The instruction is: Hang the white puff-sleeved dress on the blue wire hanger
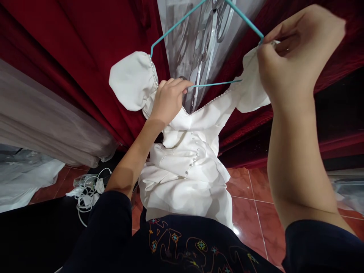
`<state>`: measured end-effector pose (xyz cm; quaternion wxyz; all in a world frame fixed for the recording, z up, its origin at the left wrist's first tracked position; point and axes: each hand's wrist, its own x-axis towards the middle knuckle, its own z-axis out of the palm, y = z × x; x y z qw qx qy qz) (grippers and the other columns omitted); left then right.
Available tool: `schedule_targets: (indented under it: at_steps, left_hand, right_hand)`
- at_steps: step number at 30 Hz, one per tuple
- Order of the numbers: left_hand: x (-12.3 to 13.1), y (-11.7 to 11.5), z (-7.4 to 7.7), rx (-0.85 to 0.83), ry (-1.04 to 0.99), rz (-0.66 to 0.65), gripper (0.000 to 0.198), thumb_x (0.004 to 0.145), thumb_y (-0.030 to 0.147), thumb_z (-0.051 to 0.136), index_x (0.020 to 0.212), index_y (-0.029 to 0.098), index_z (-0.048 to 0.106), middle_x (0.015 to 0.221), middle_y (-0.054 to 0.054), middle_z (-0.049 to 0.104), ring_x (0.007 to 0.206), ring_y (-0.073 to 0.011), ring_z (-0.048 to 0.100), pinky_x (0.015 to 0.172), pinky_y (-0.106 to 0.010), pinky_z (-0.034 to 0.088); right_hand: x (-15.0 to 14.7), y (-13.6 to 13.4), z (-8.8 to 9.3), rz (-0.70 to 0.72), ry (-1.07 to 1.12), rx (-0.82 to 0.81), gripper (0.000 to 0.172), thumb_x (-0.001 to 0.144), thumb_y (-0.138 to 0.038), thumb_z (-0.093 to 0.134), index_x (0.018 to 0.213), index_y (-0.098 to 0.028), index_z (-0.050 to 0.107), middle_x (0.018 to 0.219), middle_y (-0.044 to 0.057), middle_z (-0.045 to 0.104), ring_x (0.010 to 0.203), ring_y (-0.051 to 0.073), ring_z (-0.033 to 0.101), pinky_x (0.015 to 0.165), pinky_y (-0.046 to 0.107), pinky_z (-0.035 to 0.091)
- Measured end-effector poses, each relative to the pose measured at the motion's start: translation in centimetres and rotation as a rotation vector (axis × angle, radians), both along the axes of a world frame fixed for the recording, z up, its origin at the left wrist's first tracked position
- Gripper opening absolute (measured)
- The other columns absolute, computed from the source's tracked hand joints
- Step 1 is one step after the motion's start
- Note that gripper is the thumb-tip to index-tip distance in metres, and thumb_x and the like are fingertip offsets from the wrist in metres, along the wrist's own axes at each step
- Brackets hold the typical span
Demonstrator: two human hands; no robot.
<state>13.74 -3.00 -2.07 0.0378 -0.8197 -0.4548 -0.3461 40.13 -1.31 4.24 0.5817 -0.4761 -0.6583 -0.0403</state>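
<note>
A white dress point(190, 159) with puffed sleeves, pearl-like trim along its neckline and small front buttons hangs from a thin turquoise clothes hanger point(179, 25). My left hand point(169, 99) is closed around the hanger's bottom bar near the left shoulder, its fingers lying over the neckline trim. Up at the right end of the hanger, my right hand point(295, 53) pinches the hanger's corner together with the top of the right sleeve point(251, 85). The left sleeve point(132, 80) puffs out below the hanger's left corner. Fabric partly hides the right part of the bar.
Dark red curtains point(85, 49) hang behind the dress on both sides, with a sheer grey-white patterned cloth point(196, 45) between them. White cables point(87, 197) lie tangled on a black surface point(36, 231) at lower left. Red tiles point(250, 204) cover the floor.
</note>
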Motion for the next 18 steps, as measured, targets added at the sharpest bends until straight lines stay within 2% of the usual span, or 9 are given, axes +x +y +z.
schedule_targets:
  at_steps: [3, 4, 5, 8, 10, 12, 15, 18]
  left_hand:
    - [-0.3, 0.3, -0.1, 0.033, 0.035, 0.038, 0.044, 0.101, 0.000, 0.042, 0.120, 0.028, 0.071, 0.102, -0.002, 0.074, 0.101, -0.0257, 0.065, 0.096, -0.044, 0.046]
    - [-0.3, 0.3, -0.1, 0.037, 0.041, 0.045, 0.045, 0.100, -0.002, 0.043, 0.119, 0.028, 0.071, 0.101, -0.001, 0.074, 0.100, -0.0248, 0.065, 0.095, -0.044, 0.046]
    - [-0.1, 0.3, -0.1, 0.037, 0.042, 0.045, 0.045, 0.098, -0.003, 0.044, 0.119, 0.027, 0.071, 0.100, 0.000, 0.074, 0.099, -0.0238, 0.065, 0.094, -0.043, 0.046]
    - [0.5, 0.1, 0.0, 0.033, 0.025, 0.023, 0.045, 0.098, -0.004, 0.043, 0.119, 0.025, 0.071, 0.099, 0.000, 0.073, 0.097, -0.0219, 0.065, 0.093, -0.039, 0.047]
    - [0.8, -0.1, -0.1, 0.035, 0.023, 0.016, 0.044, 0.100, -0.002, 0.042, 0.121, 0.023, 0.071, 0.101, -0.001, 0.074, 0.099, -0.0228, 0.066, 0.093, -0.039, 0.047]
    - [0.9, -0.3, -0.4, 0.031, 0.032, 0.018, 0.043, 0.102, 0.002, 0.040, 0.122, 0.023, 0.071, 0.103, -0.002, 0.075, 0.102, -0.0241, 0.067, 0.096, -0.040, 0.047]
    - [0.5, -0.4, -1.0, 0.036, 0.046, -0.005, 0.042, 0.106, 0.009, 0.037, 0.125, 0.024, 0.071, 0.114, -0.004, 0.075, 0.111, -0.0248, 0.067, 0.106, -0.044, 0.047]
    - [-0.2, -0.2, -1.2, 0.083, 0.022, -0.051, 0.040, 0.111, 0.021, 0.034, 0.131, 0.025, 0.068, 0.130, -0.004, 0.072, 0.125, -0.0246, 0.063, 0.115, -0.047, 0.044]
  right_hand:
    - [-0.5, -2.0, -0.7, 0.104, -0.105, -0.172, 0.027, 0.079, -0.011, 0.071, 0.105, -0.019, 0.074, 0.107, 0.007, 0.077, 0.082, 0.020, 0.072, 0.071, 0.035, 0.055]
    - [-0.6, -2.5, -0.8, 0.117, -0.132, -0.166, 0.031, 0.079, -0.014, 0.073, 0.110, -0.019, 0.074, 0.112, 0.007, 0.077, 0.087, 0.022, 0.074, 0.074, 0.037, 0.057]
    - [-0.8, -2.8, -1.1, 0.108, -0.150, -0.095, 0.032, 0.079, -0.015, 0.074, 0.111, -0.020, 0.074, 0.114, 0.008, 0.077, 0.093, 0.024, 0.074, 0.077, 0.039, 0.058]
    - [-2.0, -2.7, -2.5, 0.110, -0.170, 0.268, 0.023, 0.089, -0.020, 0.065, 0.111, -0.020, 0.072, 0.120, 0.010, 0.073, 0.118, 0.029, 0.068, 0.096, 0.047, 0.055]
    - [-3.2, -1.8, -4.4, 0.225, -0.244, 0.257, 0.022, 0.096, -0.025, 0.057, 0.114, -0.022, 0.069, 0.117, 0.009, 0.072, 0.115, 0.026, 0.068, 0.099, 0.047, 0.054]
    - [-4.4, -0.9, -6.9, 0.304, -0.340, 0.084, 0.022, 0.099, -0.032, 0.054, 0.117, -0.025, 0.066, 0.106, 0.006, 0.072, 0.098, 0.023, 0.068, 0.091, 0.045, 0.055]
    - [-6.2, -0.2, -9.9, 0.159, -0.390, 0.022, 0.027, 0.102, -0.039, 0.048, 0.116, -0.024, 0.065, 0.098, 0.007, 0.069, 0.097, 0.027, 0.064, 0.097, 0.052, 0.049]
    - [-7.7, -0.7, -10.6, 0.106, -0.298, 0.049, 0.029, 0.105, -0.037, 0.042, 0.118, -0.027, 0.065, 0.099, 0.006, 0.070, 0.098, 0.024, 0.062, 0.099, 0.050, 0.047]
